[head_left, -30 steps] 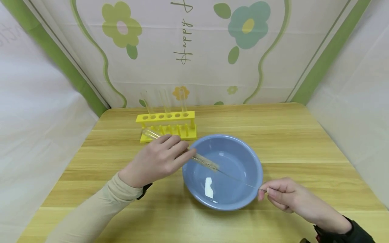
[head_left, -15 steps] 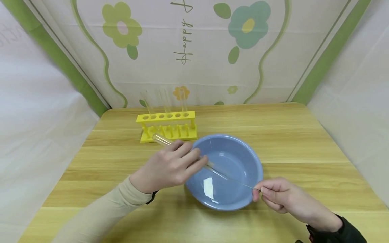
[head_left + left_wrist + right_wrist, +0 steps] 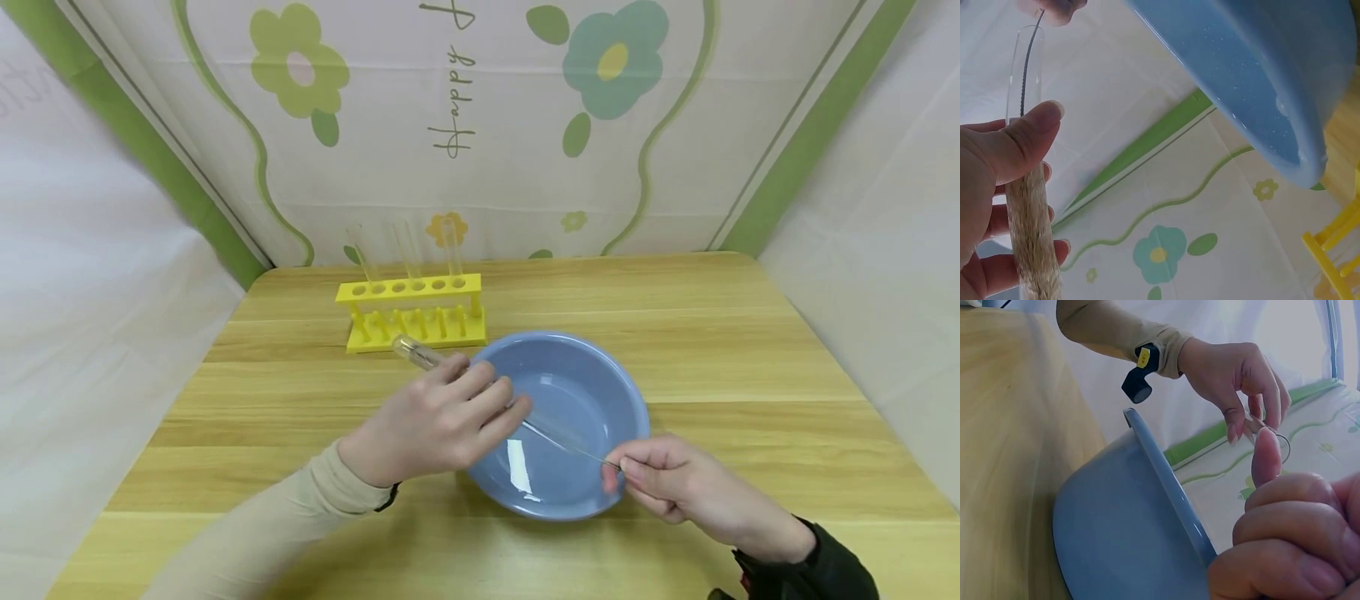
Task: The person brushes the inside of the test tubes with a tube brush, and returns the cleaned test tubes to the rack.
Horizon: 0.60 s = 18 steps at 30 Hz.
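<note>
My left hand [image 3: 442,421] grips a clear glass test tube [image 3: 411,350], tilted over the left side of a blue basin [image 3: 551,336]. Inside the tube, the left wrist view shows the pale bristles [image 3: 1034,219] of a test tube brush, with its twisted wire stem [image 3: 1025,81] coming out of the tube's open mouth. My right hand [image 3: 678,479], at the basin's right rim, pinches the end of that wire between thumb and forefinger. A wire loop [image 3: 1287,449] shows beside the fingertip in the right wrist view. Fingers hide the tube's middle in the head view.
A yellow test tube rack [image 3: 408,290] stands behind the basin to the left, with 3 clear test tubes [image 3: 407,250] upside down on it. The wooden table [image 3: 750,350] meets a flower-printed cloth [image 3: 517,183] at the back.
Both hands have drawn closer, the left moving right and slightly down with the tube, the right moving left. The bristles, partly outside the tube's mouth before, are now inside it.
</note>
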Tool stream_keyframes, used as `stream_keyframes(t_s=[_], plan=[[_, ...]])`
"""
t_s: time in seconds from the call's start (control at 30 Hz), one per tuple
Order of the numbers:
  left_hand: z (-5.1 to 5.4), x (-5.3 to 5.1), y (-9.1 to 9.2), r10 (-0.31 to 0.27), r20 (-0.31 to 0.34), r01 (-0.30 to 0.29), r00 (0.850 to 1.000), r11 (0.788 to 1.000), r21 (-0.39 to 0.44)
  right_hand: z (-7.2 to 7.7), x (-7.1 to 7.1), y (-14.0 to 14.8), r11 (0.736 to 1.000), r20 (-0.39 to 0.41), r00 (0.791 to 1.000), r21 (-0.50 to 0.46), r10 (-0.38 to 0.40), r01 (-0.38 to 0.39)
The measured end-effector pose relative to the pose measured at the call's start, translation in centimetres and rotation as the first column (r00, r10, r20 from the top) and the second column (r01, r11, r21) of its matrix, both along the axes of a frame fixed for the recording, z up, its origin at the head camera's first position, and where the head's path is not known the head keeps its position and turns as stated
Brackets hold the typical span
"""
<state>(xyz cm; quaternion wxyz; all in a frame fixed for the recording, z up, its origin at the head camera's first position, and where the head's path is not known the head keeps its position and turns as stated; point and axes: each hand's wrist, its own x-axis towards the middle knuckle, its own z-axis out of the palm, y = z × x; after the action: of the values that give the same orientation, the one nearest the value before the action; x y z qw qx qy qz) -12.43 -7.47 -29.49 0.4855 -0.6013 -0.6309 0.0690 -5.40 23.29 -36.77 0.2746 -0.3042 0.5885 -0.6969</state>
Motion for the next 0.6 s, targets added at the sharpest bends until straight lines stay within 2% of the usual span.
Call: stream_keyframes(t_s=[0.23,0.43,0.53,0.6], plan=[[-0.2,0.3,0.3,0.014,-0.002,-0.014,1.000,1.000,-0.013,-0.2,-0.4,-0.8,0.999,0.037,0.998,-0.034,0.043,-0.042],[-0.3,0.6,0.4,0.043,0.013,-0.043,0.999,0.998,-0.038,-0.1,-0.4,-1.3,0.999,0.023,1.000,0.045,0.018,-0.019],[-0.3,0.6,0.4,0.060,0.011,-0.059,0.998,0.997,-0.051,-0.3,-0.6,-1.4,0.997,-0.045,0.999,0.078,0.018,-0.014],[-0.3,0.7,0.3,0.073,0.016,-0.072,0.997,0.996,-0.058,-0.3,-0.6,-1.5,0.993,-0.125,0.992,0.117,0.007,0.008]])
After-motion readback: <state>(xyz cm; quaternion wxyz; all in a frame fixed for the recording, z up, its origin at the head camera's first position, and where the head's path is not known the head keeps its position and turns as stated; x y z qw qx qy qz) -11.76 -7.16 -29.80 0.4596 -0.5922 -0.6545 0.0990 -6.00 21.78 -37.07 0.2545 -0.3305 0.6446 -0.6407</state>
